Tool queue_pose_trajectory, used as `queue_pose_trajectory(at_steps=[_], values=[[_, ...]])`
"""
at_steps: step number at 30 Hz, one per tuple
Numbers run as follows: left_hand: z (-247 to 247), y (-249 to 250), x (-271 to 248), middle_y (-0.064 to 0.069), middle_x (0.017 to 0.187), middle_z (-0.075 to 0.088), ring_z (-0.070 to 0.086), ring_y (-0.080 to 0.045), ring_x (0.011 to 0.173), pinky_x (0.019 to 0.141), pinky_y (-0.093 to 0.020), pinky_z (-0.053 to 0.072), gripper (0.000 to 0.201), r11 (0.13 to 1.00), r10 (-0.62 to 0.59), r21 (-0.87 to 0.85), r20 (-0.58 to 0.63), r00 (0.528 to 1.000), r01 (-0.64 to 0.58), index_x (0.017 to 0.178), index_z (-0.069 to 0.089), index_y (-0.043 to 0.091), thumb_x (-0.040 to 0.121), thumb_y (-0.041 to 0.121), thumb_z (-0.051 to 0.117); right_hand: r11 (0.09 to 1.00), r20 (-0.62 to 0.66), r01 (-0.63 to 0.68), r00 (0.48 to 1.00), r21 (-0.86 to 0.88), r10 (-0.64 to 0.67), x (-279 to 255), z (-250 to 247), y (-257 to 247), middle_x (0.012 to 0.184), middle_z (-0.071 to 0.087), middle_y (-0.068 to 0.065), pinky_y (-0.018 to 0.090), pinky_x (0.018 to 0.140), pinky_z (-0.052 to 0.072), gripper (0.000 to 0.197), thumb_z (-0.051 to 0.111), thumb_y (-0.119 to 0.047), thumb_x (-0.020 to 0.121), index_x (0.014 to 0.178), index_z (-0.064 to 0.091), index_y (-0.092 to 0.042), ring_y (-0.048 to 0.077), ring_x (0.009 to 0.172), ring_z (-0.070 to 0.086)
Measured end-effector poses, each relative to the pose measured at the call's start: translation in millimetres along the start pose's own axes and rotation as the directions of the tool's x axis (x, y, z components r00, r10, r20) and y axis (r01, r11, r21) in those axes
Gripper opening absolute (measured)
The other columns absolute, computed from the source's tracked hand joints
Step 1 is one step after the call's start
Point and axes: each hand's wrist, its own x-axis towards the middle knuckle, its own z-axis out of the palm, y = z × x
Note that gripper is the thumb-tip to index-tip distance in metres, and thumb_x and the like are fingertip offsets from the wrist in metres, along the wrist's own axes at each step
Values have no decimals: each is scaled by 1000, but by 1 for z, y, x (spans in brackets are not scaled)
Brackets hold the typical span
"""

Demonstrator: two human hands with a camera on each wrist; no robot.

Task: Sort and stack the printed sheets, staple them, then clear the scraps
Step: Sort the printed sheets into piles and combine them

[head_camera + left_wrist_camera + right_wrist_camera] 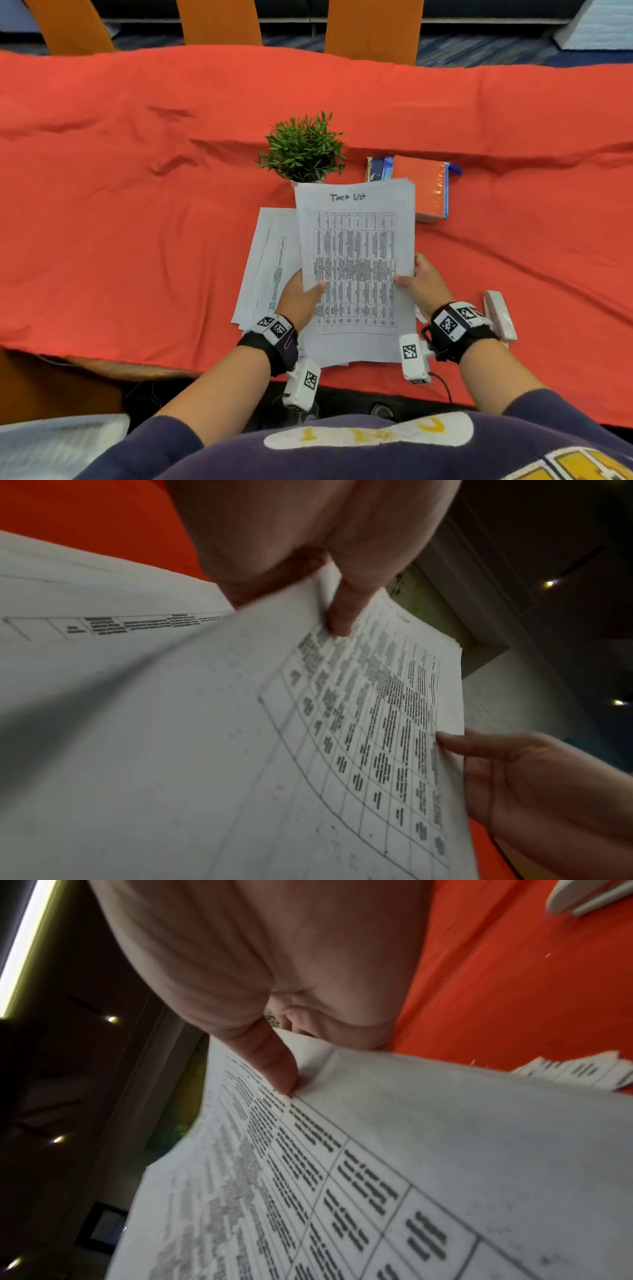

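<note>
A stack of printed sheets (356, 240), its top page headed "Task List" over a table, is held tilted above the red cloth. My left hand (301, 291) pinches its left edge, thumb (342, 615) on the top page. At the right edge my right hand (419, 281) pinches the stack the same way, thumb (274, 1066) on the print. More printed sheets (263, 267) lie fanned on the cloth under and left of the held stack. A white stapler (500, 315) lies on the cloth just right of my right wrist. A torn paper scrap (582, 1069) lies by the stack's right edge.
A small green potted plant (303, 147) stands just beyond the sheets. An orange book on blue ones (419, 185) lies at the back right of the stack. The red cloth (137, 205) covers the whole table; orange chair backs (373, 27) line its far side.
</note>
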Motion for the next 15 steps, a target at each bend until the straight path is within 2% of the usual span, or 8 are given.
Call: queue_pose_trajectory(at_steps=[3, 5, 7, 8, 9, 11, 12, 15], values=[[-18, -11, 8, 3, 133, 56, 54, -19, 119, 102, -37, 44, 50, 997, -47, 48, -137, 989, 54, 134, 50, 17, 88, 34, 58, 999, 61, 20, 998, -26, -19, 3, 17, 2, 113, 66, 7, 42, 87, 55, 31, 59, -5, 90, 118, 50, -15, 21, 98, 66], [-38, -19, 12, -3, 128, 61, 59, -24, 116, 98, -44, 49, 44, 998, -52, 35, -205, 977, 61, 130, 54, 14, 89, 27, 59, 999, 59, 9, 998, -35, -7, 10, 21, 8, 105, 65, 12, 39, 76, 54, 28, 58, -14, 92, 120, 51, -10, 20, 86, 64], [-64, -25, 14, -3, 115, 67, 64, -25, 104, 90, -38, 52, 28, 998, -54, 10, -285, 957, 59, 120, 61, 12, 92, 14, 58, 986, 12, -47, 999, -159, 50, 20, 19, 18, 101, 59, 7, 34, 70, 49, 36, 61, -20, 92, 124, 50, -9, 20, 84, 58], [-79, -28, 14, -3, 110, 67, 65, -24, 101, 88, -35, 51, 26, 998, -63, -7, -320, 945, 65, 118, 62, 12, 92, 11, 59, 961, -44, -90, 996, -261, 81, 25, 17, 24, 107, 57, 5, 34, 75, 48, 39, 62, -22, 91, 125, 50, -9, 21, 94, 57], [-93, -32, 13, -4, 108, 67, 65, -24, 99, 87, -35, 51, 26, 996, -89, -30, -348, 933, 84, 118, 63, 11, 91, 10, 60, 921, -115, -131, 989, -368, 95, 31, 14, 33, 117, 55, 7, 36, 87, 46, 41, 64, -24, 89, 125, 50, -10, 25, 108, 53], [-120, -45, 14, -5, 110, 68, 65, -25, 99, 91, -39, 51, 28, 989, -138, -96, -383, 913, 110, 119, 62, 11, 91, 11, 62, 826, -216, -192, 972, -530, 88, 41, 14, 49, 135, 49, 15, 42, 107, 35, 48, 68, -31, 85, 125, 52, -10, 30, 132, 38], [-130, -52, 14, -6, 113, 68, 65, -26, 100, 93, -42, 51, 29, 985, -162, -125, -393, 905, 122, 119, 62, 11, 91, 11, 63, 798, -232, -200, 970, -568, 79, 43, 17, 53, 138, 48, 16, 42, 110, 32, 52, 69, -34, 83, 125, 52, -10, 31, 134, 36], [-153, -69, 11, -6, 119, 66, 63, -26, 106, 100, -46, 46, 33, 971, -220, -179, -407, 887, 158, 123, 60, 12, 90, 10, 63, 729, -200, -169, 979, -663, 45, 52, 32, 62, 128, 54, 12, 40, 105, 35, 62, 73, -43, 79, 125, 53, -6, 31, 125, 44]])
